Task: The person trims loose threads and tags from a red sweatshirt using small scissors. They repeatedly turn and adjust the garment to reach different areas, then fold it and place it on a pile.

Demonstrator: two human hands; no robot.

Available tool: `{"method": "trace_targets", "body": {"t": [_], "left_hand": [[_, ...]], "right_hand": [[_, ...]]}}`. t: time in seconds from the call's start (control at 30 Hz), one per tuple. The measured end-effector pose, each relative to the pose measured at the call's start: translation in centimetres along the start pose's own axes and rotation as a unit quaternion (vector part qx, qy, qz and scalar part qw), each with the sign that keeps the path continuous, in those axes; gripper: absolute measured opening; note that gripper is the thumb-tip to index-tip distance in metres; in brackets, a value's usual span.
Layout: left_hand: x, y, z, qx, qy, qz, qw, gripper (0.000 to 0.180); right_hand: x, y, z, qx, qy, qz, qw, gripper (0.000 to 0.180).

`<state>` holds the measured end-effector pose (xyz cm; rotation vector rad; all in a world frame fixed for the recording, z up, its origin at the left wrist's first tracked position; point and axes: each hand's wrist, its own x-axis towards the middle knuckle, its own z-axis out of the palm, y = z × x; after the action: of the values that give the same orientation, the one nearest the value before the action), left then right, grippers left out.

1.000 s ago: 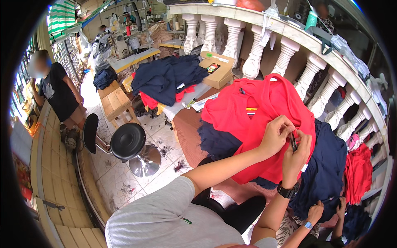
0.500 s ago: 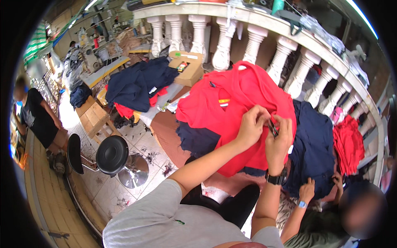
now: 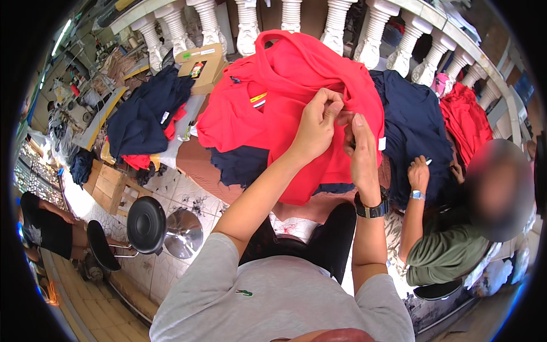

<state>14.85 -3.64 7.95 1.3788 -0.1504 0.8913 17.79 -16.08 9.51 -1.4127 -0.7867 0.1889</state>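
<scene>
A large red garment (image 3: 307, 68) lies in folds over dark navy cloth (image 3: 239, 165) on the brown-covered table. Above its right part, my left hand (image 3: 317, 126) has thumb and fingertips pinched together; what they hold is too small to make out. Close beside it, my right hand (image 3: 362, 149) is closed around a small dark tool, which looks like thread snips and is mostly hidden by the fingers. A white tag (image 3: 382, 143) shows at the garment's right edge, and a striped label (image 3: 258, 101) at its left.
At right, a co-worker's hand (image 3: 419, 175) rests on a navy garment (image 3: 407, 114), with red cloth (image 3: 466, 119) beyond. A navy pile (image 3: 151, 111) and cardboard box (image 3: 212, 68) lie left. A black stool (image 3: 146, 225) stands on the tiles; white balusters (image 3: 248, 31) line the back.
My view has shifted, so the table appears higher. My hands remain close together over the red garment, and the dark tool in my right hand shows less. The co-worker's hand is still on the navy garment.
</scene>
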Motion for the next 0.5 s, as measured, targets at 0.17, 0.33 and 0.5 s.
{"method": "trace_targets", "body": {"t": [0.17,0.33,0.5], "left_hand": [[-0.1,-0.5,-0.3,-0.001,-0.023,-0.008,1.000,0.013],[-0.3,-0.4,-0.3,0.038,-0.017,0.009,0.999,0.014],[-0.6,-1.2,-0.4,0.058,-0.015,0.018,0.998,0.014]], "right_hand": [[0.9,1.2,-0.9,-0.052,-0.023,-0.025,0.998,0.040],[1.3,0.4,-1.0,-0.099,-0.015,-0.052,0.994,0.038],[1.9,0.6,-1.4,-0.076,-0.015,-0.004,0.997,0.038]]}}
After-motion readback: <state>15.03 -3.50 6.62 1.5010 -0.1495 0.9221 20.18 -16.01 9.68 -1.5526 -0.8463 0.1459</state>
